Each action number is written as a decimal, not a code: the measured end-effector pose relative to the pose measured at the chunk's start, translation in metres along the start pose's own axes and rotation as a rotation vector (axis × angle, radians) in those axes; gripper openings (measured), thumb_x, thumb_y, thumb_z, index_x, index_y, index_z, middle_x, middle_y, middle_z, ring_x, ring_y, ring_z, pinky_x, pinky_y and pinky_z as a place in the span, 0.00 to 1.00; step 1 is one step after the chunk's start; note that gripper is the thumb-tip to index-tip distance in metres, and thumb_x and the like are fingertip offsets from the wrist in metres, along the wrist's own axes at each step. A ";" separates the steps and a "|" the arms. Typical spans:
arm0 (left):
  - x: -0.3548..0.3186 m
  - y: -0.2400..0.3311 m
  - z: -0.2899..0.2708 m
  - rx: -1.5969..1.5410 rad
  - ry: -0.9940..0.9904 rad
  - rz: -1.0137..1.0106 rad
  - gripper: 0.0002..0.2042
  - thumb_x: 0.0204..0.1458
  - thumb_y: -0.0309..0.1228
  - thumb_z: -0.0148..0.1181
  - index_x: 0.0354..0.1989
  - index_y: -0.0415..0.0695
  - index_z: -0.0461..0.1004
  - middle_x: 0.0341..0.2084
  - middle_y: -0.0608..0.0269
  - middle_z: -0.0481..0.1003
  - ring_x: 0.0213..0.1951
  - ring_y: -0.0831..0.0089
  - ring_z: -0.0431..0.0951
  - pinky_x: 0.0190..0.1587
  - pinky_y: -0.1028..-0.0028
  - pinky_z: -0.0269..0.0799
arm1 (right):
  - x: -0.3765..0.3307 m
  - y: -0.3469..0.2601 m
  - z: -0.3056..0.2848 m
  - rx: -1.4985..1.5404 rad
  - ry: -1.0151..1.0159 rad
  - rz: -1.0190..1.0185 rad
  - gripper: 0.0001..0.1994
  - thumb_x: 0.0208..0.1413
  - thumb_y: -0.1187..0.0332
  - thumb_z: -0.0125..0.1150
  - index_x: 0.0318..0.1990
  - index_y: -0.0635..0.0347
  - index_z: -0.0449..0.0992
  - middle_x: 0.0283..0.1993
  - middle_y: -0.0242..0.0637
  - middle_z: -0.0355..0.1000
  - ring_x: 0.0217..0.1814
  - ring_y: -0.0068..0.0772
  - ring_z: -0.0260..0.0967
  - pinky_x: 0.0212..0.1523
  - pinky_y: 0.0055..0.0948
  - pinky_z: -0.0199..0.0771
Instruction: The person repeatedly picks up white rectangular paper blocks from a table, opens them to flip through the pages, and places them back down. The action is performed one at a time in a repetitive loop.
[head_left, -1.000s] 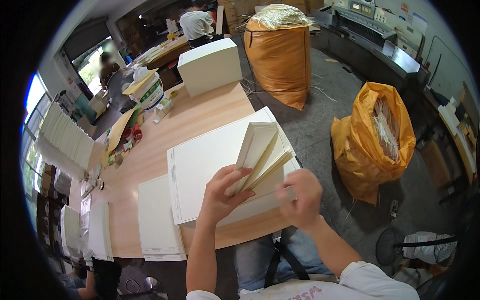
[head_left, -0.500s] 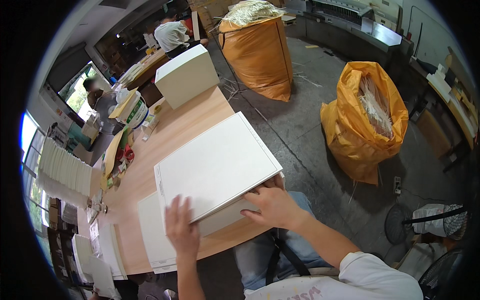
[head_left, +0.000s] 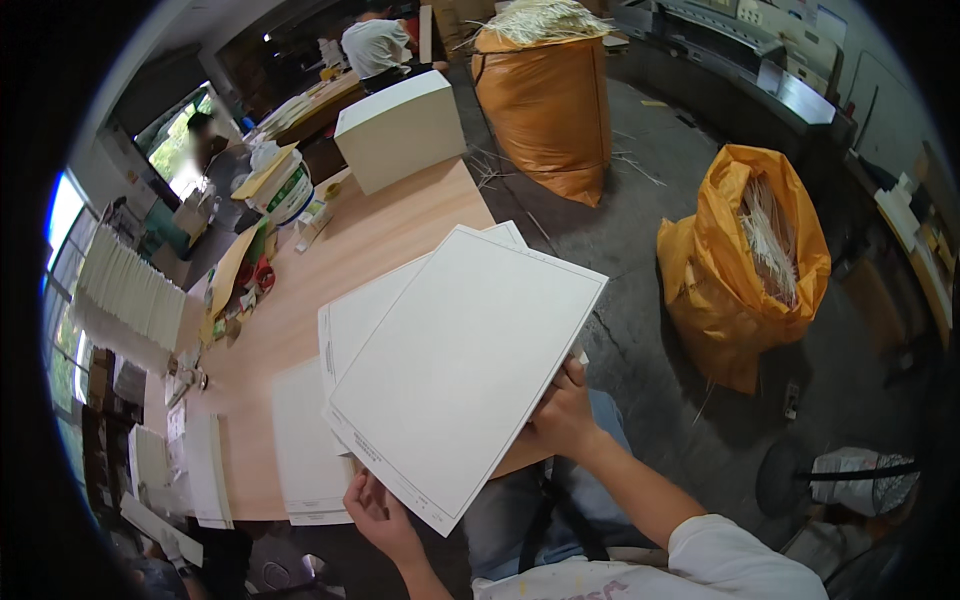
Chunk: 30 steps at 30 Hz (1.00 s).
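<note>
A thin batch of white paper sheets, with printed border lines, is lifted at a tilt and turned askew over the main paper stack. My right hand grips its right edge, the fingers partly hidden beneath. Beside the lower left edge is my left hand, palm up, with loosely curled fingers set apart and nothing visibly held. Part of the left hand may lie under the sheets. Another flat pile of sheets rests on the wooden table, left of the main stack.
A tall white paper block stands at the table's far end. A white bucket and red tape rolls sit along the left side. Two orange sacks of paper strips stand on the floor. Two people work farther back.
The top sheets have been raised off the stack and turned askew, toward me. My left hand has moved down to their lower left edge. The head view has shifted slightly.
</note>
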<state>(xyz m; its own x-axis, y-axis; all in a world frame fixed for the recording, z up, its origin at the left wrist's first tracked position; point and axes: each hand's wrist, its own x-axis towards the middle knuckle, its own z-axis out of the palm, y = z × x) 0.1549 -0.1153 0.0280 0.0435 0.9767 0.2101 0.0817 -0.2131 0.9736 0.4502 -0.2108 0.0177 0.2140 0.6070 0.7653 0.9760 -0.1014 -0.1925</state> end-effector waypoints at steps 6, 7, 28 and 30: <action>0.005 0.045 0.019 -0.832 -0.332 -0.581 0.30 0.74 0.46 0.43 0.74 0.36 0.64 0.67 0.49 0.74 0.67 0.57 0.77 0.67 0.58 0.74 | -0.003 0.000 0.004 0.028 -0.064 0.011 0.20 0.52 0.48 0.74 0.45 0.50 0.90 0.52 0.37 0.84 0.64 0.48 0.72 0.71 0.56 0.56; 0.006 0.042 0.019 -0.868 -0.379 -0.602 0.29 0.74 0.46 0.42 0.74 0.35 0.65 0.67 0.49 0.74 0.66 0.58 0.77 0.68 0.58 0.74 | 0.000 -0.004 0.003 0.067 -0.051 0.040 0.20 0.52 0.49 0.74 0.45 0.52 0.90 0.52 0.39 0.83 0.65 0.50 0.72 0.71 0.57 0.56; 0.079 -0.084 -0.193 -0.709 0.205 -0.233 0.20 0.72 0.28 0.54 0.71 0.42 0.66 0.63 0.59 0.76 0.62 0.62 0.79 0.64 0.59 0.77 | 0.022 -0.019 -0.012 -0.078 -0.089 -0.062 0.20 0.61 0.59 0.67 0.60 0.52 0.82 0.68 0.40 0.77 0.74 0.49 0.68 0.75 0.49 0.55; 0.084 -0.126 -0.197 -0.684 0.255 -0.310 0.20 0.72 0.28 0.54 0.71 0.44 0.67 0.63 0.60 0.76 0.61 0.63 0.79 0.62 0.59 0.78 | 0.022 -0.020 -0.011 -0.080 -0.095 -0.068 0.20 0.62 0.58 0.67 0.60 0.52 0.82 0.69 0.40 0.76 0.74 0.49 0.68 0.75 0.49 0.55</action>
<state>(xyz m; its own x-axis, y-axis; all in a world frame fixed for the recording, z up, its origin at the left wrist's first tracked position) -0.0484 -0.0014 -0.0595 -0.1177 0.9822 -0.1463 -0.5813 0.0512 0.8121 0.4362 -0.2041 0.0446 0.1467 0.6858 0.7128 0.9889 -0.1181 -0.0899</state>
